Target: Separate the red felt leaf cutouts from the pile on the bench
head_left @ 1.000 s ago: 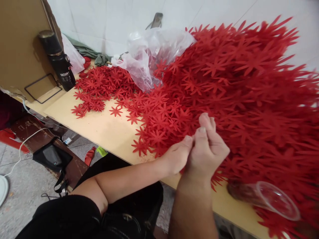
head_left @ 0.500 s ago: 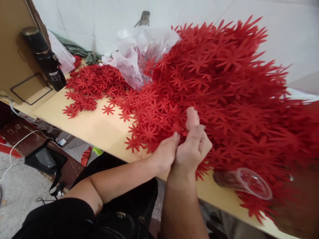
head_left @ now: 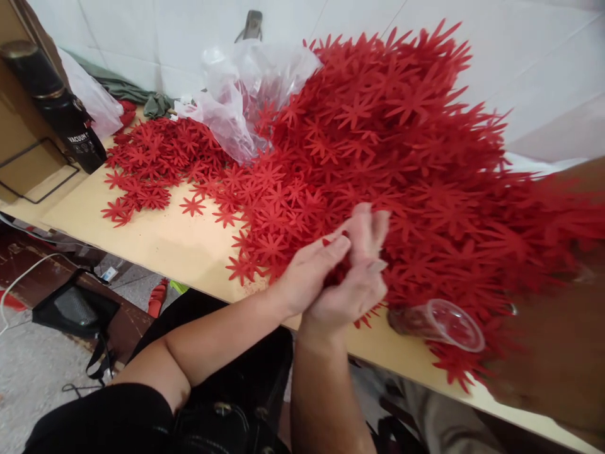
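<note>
My left hand and my right hand are pressed close together above the front of a big heap of red flower-shaped cutouts. Between the left fingertips and the right palm shows dark red material, which looks like a cutout held in both hands. The left fingers are closed in a pinch. My right hand is curled around the same spot, its fingers slightly blurred and pointing up and away. Much of the held piece is hidden behind the hands.
A clear plastic cup lies on its side near the table's front edge. A plastic bag sits behind the cutouts. At left stand a black vacuum flask and a cardboard box. Red footwear is on the floor.
The view has shifted a little, so the scene sits further left. My left fingers have moved onto the right hand's fingers, and the right fingers have opened out somewhat from their tighter curl.
</note>
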Tool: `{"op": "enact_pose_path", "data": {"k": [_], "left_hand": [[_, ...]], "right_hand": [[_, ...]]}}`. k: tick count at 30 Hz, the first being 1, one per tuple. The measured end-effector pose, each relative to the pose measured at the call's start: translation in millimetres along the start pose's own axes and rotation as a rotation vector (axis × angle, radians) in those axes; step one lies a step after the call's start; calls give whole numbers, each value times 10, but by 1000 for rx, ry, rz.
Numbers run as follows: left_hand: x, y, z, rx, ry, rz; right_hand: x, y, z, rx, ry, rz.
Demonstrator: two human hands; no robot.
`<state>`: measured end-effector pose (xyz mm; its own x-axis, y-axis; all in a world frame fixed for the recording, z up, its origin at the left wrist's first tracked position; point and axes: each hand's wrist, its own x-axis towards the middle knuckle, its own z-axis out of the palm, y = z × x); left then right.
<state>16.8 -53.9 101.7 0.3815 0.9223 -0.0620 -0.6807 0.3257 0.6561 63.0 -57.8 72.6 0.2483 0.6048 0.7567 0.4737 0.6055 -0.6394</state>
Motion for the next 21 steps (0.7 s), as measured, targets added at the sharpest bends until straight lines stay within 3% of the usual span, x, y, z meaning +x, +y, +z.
{"op": "enact_pose_path", "data": {"k": [3,5,10,13,18,21], "left_hand": [[-98,-11,80,63,-134,109],[-132,-5,82,150,-154,162],[-65,29,4,238,-45,260],[32,44,-25,168,4,230],[82,-17,-32,62,14,101],[60,-33,-41,24,115,28]], "right_hand": [[249,-50,-75,-31,13,85],[270,-30,-88,-16,-34,156],[-28,128,-6,179,-138,169],[-89,143,41,217,-124,121],[135,74,67,122,-76,-1],[212,86,86,80,-35,-87]]}}
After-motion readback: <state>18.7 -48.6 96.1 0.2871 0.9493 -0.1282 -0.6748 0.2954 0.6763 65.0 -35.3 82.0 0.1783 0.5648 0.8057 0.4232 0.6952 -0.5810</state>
